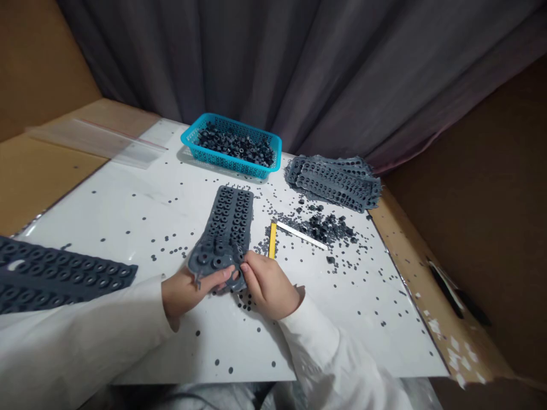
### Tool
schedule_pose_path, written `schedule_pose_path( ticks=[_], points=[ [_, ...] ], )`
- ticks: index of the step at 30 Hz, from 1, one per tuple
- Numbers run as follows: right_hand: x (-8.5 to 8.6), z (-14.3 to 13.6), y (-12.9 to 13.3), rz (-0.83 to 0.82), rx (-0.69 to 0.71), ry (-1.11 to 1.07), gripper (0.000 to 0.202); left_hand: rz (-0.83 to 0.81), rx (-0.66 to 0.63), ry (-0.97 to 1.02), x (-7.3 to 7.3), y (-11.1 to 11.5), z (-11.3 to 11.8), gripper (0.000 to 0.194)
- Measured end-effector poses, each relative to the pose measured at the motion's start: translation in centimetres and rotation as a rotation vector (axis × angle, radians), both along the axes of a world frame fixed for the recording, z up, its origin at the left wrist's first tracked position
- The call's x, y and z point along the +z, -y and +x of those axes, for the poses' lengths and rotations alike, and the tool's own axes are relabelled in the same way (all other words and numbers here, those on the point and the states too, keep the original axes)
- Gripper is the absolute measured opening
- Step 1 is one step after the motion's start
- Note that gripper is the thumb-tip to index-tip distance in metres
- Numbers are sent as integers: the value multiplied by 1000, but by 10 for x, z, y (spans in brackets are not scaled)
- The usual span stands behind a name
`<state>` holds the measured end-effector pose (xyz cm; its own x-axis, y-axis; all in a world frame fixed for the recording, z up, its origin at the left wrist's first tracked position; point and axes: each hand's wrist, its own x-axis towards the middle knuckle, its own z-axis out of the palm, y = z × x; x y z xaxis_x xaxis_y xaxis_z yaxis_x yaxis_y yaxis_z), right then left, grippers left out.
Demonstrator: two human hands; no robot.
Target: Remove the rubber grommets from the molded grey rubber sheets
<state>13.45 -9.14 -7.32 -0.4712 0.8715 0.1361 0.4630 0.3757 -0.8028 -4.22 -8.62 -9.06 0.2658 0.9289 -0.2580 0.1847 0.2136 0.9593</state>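
A dark grey moulded rubber sheet with rows of ring-shaped parts lies lengthwise in front of me, its near end lifted and bent. My left hand grips that near end from the left, with the thumb on top. At the sheet's near right edge, the thumb and fingers of my right hand are pinched together on the rubber. Whether a single ring is between the fingertips is hidden. Just beyond my right hand are a yellow strip and a white strip, meeting at an angle.
A blue basket at the back holds many small dark rubber parts. Punched sheets are stacked at the back right, near a loose heap of parts. Another sheet lies left. Small discs dot the white tabletop; a clear plastic bag lies back left.
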Motion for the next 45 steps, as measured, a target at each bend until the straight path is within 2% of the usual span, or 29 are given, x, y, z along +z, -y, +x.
schedule_pose_path(
  ticks=[4,6,9,13,15,18,20,23,27,29,32,35,38,42,45],
  points=[
    [-6,-6,3,-260,-82,-443,29,-395,-8,298,3,-4,-1,21],
    [-9,-12,3,-438,-142,-676,33,-480,-49,409,6,-8,-1,20],
    [-13,-21,3,-644,-185,-935,34,-467,-130,509,11,-13,1,15],
    [-13,-23,1,-751,-159,-1064,28,-451,-187,586,18,-17,6,10],
    [-11,-19,-1,-764,-138,-1120,25,-452,-133,612,19,-19,6,10],
    [-8,-10,-9,-719,-160,-1194,27,-389,20,646,20,-21,1,12],
    [-6,-3,-15,-651,-206,-1150,27,-399,32,573,17,-22,-4,9],
    [-4,3,-22,-476,-277,-1040,27,-428,-31,377,8,-21,-11,9],
    [0,7,-20,-238,-299,-832,28,-269,-16,183,-1,-14,-12,19],
    [3,7,-15,-141,-270,-590,26,-153,-34,120,2,-9,-9,19],
    [8,3,-6,41,-147,-186,21,35,-112,59,11,-3,-4,21],
    [10,-1,-2,170,-29,2,19,156,-177,-50,15,-3,-2,24],
    [7,-4,-1,190,-11,52,20,273,-246,-154,13,-5,-4,23],
    [2,-9,0,58,-29,51,24,408,-338,-127,13,-9,-5,21],
    [-1,-11,1,3,-10,-49,25,324,-380,-44,17,-12,-3,23]
  ],
)
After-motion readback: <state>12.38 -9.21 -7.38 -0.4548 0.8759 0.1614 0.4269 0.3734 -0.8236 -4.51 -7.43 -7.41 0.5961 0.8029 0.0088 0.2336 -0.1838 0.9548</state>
